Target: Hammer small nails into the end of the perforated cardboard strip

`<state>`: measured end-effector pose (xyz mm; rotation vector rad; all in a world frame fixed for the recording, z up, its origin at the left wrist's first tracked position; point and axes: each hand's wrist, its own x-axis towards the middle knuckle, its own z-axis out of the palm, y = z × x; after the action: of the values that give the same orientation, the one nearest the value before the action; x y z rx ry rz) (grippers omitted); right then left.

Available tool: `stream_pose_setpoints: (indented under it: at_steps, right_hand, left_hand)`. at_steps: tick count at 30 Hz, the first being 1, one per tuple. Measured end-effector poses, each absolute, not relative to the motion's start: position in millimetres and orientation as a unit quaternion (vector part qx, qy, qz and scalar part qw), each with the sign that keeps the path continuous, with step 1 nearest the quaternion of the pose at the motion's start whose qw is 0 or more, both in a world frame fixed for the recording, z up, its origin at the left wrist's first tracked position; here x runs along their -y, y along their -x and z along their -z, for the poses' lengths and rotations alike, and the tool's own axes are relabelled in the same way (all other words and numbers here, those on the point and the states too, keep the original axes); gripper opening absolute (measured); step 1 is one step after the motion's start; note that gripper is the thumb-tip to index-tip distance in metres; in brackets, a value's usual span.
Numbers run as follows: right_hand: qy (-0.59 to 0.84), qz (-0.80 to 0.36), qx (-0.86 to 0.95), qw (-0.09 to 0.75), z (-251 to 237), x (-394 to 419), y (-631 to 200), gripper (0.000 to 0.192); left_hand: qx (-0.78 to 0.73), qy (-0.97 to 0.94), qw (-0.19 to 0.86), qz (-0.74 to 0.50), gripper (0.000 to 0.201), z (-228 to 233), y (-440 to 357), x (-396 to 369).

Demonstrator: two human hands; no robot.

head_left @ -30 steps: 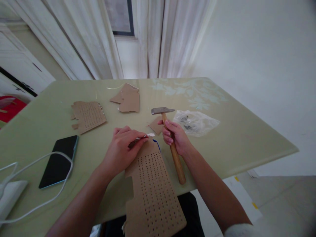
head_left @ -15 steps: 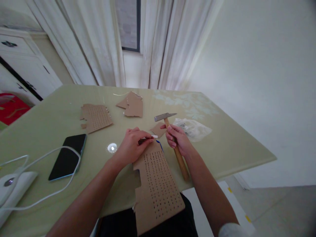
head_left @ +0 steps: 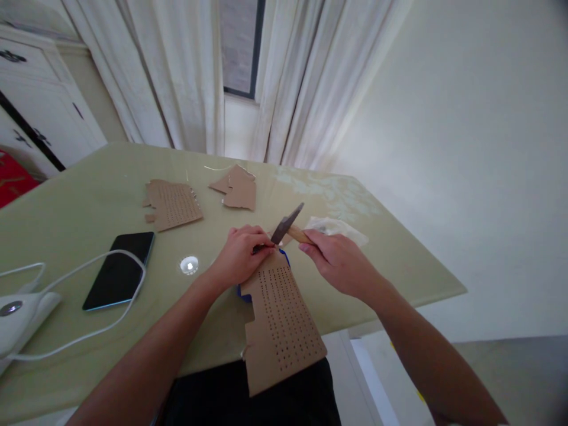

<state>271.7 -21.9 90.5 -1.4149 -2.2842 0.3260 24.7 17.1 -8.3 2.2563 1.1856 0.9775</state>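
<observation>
My left hand pinches a thin metal nail at the top edge of a brown cardboard sheet full of punched holes; the sheet overhangs the table's near edge. My right hand grips the wooden handle of a hammer, whose steel head is tilted down right next to my left fingertips. A bit of blue shows under the cardboard.
On the pale green table lie a black phone, a white cable and white device at left, two more cardboard pieces farther back, a clear plastic bag and a small round silvery spot.
My right hand has swung the hammer head down and left, from lying flat beside the cardboard to just over my left fingertips. The camera has also shifted slightly.
</observation>
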Motion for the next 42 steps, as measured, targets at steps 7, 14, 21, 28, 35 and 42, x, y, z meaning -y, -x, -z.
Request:
stream_pose_setpoints:
  at_steps: [7,14,21,28,35,42]
  right_hand:
    - [0.537,-0.051,0.815,0.210,-103,29,-273,0.025]
    - [0.534,-0.013,0.837,0.120,-99,34,-266,0.028]
    - [0.544,-0.001,0.833,0.100,-91,35,-264,0.027]
    - [0.554,-0.042,0.806,0.202,-104,34,-268,0.024]
    - [0.557,-0.166,0.779,0.235,-71,21,-274,0.028]
    - [0.581,-0.399,0.641,0.303,-4,8,-269,0.035]
  left_hand:
    - [-0.441,-0.806,0.208,-0.334,0.014,7,-25,-17]
    - [-0.443,-0.808,0.208,-0.329,0.014,8,-25,-17]
    - [-0.440,-0.809,0.207,-0.331,0.014,7,-26,-17]
    - [-0.434,-0.815,0.203,-0.328,0.014,8,-25,-16]
    - [-0.436,-0.812,0.190,-0.339,0.013,14,-23,-19]
    - [-0.411,-0.810,0.212,-0.362,0.014,16,-20,-24]
